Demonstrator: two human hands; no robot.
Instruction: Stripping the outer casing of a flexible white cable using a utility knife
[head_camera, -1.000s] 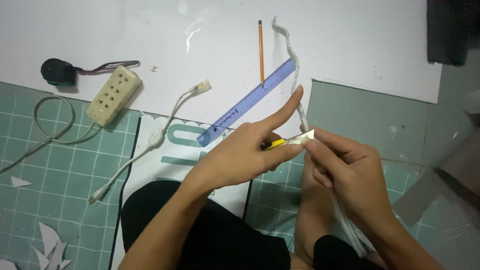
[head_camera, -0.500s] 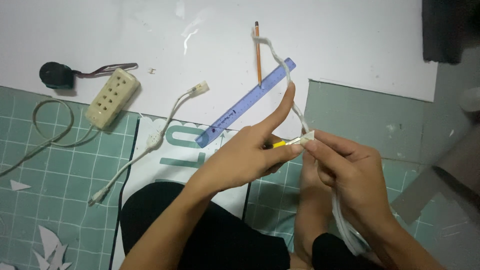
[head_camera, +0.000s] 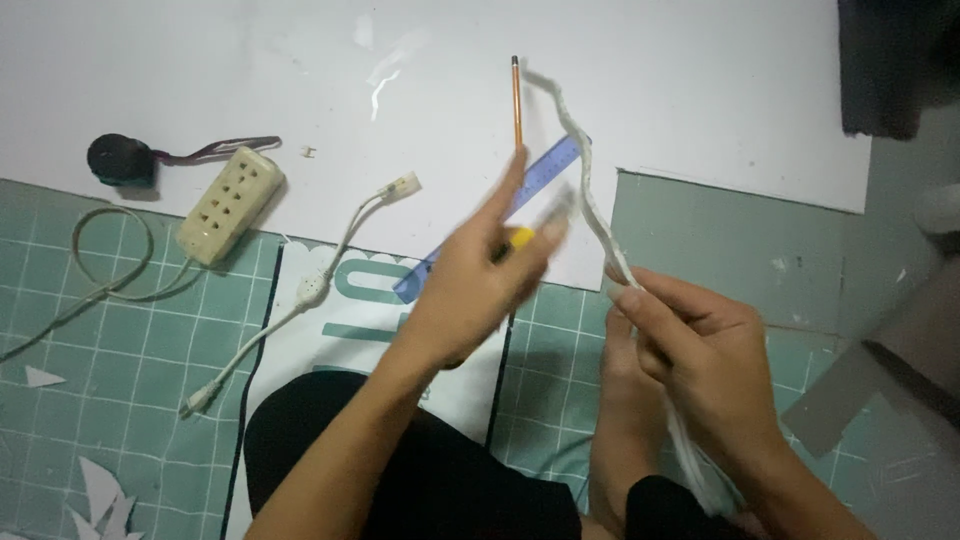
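Note:
My right hand (head_camera: 690, 350) grips a flat white cord (head_camera: 585, 190) that rises from its fingers up over the white sheet (head_camera: 300, 80), with the rest of the cord trailing down past my wrist. My left hand (head_camera: 480, 285) is blurred, just left of the cord and apart from it. It pinches a small yellow object (head_camera: 521, 237) between its fingers, and what that object is cannot be told. Beneath the left hand lies a blue ruler (head_camera: 556, 162), partly hidden. An orange pencil (head_camera: 517, 100) lies beside the ruler's far end.
A cream power strip (head_camera: 230, 205) with its looped cable and a black plug (head_camera: 120, 160) lie at the left. A thin white cable with a connector (head_camera: 330, 275) runs across the green cutting mat (head_camera: 120, 350). Paper scraps (head_camera: 100, 490) sit at the bottom left.
My left hand has pulled away to the left from the cord end it was touching, taking the yellow object along. The cord now stands free above my right hand.

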